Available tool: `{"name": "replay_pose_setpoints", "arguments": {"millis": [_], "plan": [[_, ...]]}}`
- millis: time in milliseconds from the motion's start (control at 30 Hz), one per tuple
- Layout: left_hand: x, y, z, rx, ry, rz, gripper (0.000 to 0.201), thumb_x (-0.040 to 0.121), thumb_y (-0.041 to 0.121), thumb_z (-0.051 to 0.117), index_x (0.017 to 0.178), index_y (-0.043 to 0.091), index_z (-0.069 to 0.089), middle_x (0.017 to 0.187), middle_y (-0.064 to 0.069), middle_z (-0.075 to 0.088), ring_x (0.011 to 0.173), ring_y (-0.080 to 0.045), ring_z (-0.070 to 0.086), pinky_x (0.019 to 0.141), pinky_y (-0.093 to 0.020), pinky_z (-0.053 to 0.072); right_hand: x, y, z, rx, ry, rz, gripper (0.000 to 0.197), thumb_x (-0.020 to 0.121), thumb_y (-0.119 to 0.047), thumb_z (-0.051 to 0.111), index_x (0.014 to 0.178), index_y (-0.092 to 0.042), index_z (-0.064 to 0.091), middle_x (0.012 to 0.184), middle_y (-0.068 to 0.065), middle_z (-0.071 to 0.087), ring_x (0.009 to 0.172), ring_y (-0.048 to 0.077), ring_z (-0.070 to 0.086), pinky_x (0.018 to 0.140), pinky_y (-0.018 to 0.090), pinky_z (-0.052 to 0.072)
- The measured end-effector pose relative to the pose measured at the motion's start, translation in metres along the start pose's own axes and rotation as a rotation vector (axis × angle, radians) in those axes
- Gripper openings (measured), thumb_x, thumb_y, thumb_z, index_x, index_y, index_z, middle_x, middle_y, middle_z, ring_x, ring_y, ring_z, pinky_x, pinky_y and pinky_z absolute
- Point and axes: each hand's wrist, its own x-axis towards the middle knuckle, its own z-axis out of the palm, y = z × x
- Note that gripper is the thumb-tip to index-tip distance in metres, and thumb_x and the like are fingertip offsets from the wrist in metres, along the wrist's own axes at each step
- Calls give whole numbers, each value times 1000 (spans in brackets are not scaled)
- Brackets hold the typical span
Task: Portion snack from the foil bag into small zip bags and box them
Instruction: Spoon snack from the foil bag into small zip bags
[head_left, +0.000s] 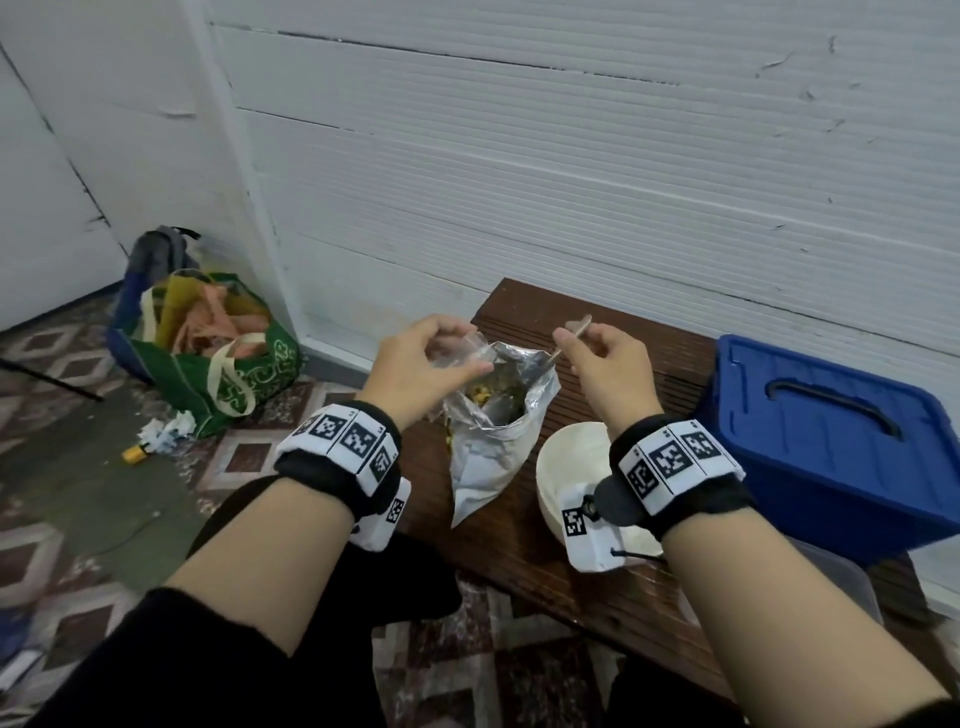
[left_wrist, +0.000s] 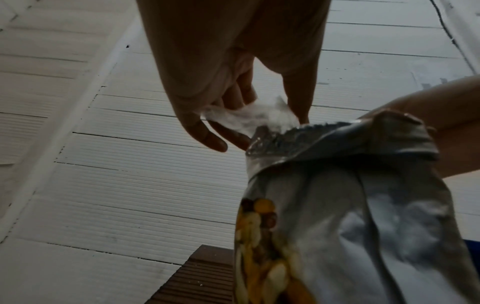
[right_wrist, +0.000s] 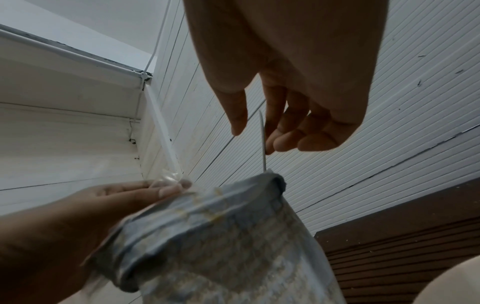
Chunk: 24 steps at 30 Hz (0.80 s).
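1. The foil bag (head_left: 493, 431) stands upright on the bench (head_left: 613, 587), near its left edge, mouth open and pointing up, long axis roughly vertical and leaning a little toward the person; mixed snack shows inside the mouth in the head view.
2. The left hand (head_left: 423, 366) pinches a small clear zip bag (head_left: 467, 351) between thumb and curled fingers right at the foil bag's left rim, apparently so the small bag sits close enough for a short transfer without spills. The left wrist view shows the crumpled zip bag (left_wrist: 249, 117) held by the fingertips just above the foil rim (left_wrist: 337, 135).
3. The right hand (head_left: 605, 364) grips a thin spoon handle (head_left: 571, 332) with thumb and curled fingers; the handle runs slantwise down into the far-right side of the foil mouth, its bowl hidden inside. In the right wrist view the handle (right_wrist: 262, 139) appears as a thin strip dropping into the bag. Judged from this, scooping is in hand.
4. A white bowl (head_left: 566, 457) sits just right of the foil bag, partly behind the right wrist.
5. A blue box (head_left: 831, 441), lid on, rests at the bench's right end, well placed to take filled bags.
6. On the floor to the left stands a green tote (head_left: 228, 374).
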Motion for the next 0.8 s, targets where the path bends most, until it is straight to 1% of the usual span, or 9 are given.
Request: {"name": "replay_pose_setpoints", "arguments": {"millis": [67, 133, 167, 233, 333, 433, 567, 667, 800], "plan": [[0, -1, 1, -2, -3, -4, 43, 70, 31, 84, 109, 24, 66, 103, 8, 68, 97, -4, 62, 81, -10, 45, -2, -3, 0, -59, -11, -53, 16, 92, -28, 60, 91, -15, 70, 99, 1, 70, 81, 1, 56, 78, 17, 41], [0, -1, 1, 3, -8, -12, 43, 70, 31, 83, 108, 25, 65, 101, 11, 67, 95, -1, 61, 75, -2, 42, -4, -5, 1, -146, -5, -124, 20, 94, -25, 57, 86, -14, 72, 90, 2, 70, 75, 3, 55, 65, 9, 37], [0, 0, 1, 4, -13, -14, 42, 70, 31, 83, 108, 27, 65, 100, 12, 66, 94, 1, 60, 73, 0, 41, -6, -8, 2, -189, 10, -172, 22, 94, -25, 56, 85, -14, 72, 87, 1, 70, 75, 6, 56, 62, 10, 36], [0, 0, 1, 5, -22, -16, 42, 70, 30, 83, 107, 30, 63, 98, 14, 65, 94, 3, 60, 73, 3, 40, -8, -10, 2, -284, 49, -308, 23, 94, -25, 56, 85, -13, 73, 85, 0, 69, 81, 12, 59, 67, 17, 34], [-1, 0, 2, -2, -25, -20, 40, 70, 29, 84, 103, 32, 61, 94, 18, 63, 89, 8, 58, 72, 4, 39, -12, -9, 5, -447, 55, -516, 20, 94, -22, 57, 87, -10, 72, 80, 2, 65, 80, 21, 58, 72, 25, 32], [-2, 0, 5, 25, -13, 0, 39, 70, 31, 84, 101, 34, 61, 92, 21, 62, 87, 12, 56, 74, 2, 39, -18, -6, 11, -492, -1, -598, 23, 91, -23, 55, 86, -9, 73, 77, 5, 66, 79, 27, 59, 75, 34, 41], [-3, -1, 6, 55, -11, 8, 39, 70, 34, 83, 102, 35, 61, 94, 22, 62, 91, 8, 58, 75, 0, 40, -20, -1, 16, -442, -149, -396, 21, 94, -19, 56, 88, -10, 74, 84, 5, 70, 86, 20, 62, 80, 35, 47], [-4, 1, 6, 65, -29, -3, 40, 71, 34, 83, 104, 34, 61, 98, 19, 64, 93, 6, 59, 74, -3, 40, -21, 1, 14, -298, -56, -211, 21, 95, -18, 55, 87, -14, 74, 85, -1, 70, 89, 16, 62, 80, 28, 46], [-5, 2, 7, 69, -33, -10, 40, 71, 35, 83, 105, 34, 61, 97, 20, 63, 91, 9, 56, 71, 0, 39, -19, 1, 9, -147, 61, -52, 24, 96, -19, 52, 84, -15, 72, 93, 4, 71, 94, 16, 61, 78, 23, 39]]}}
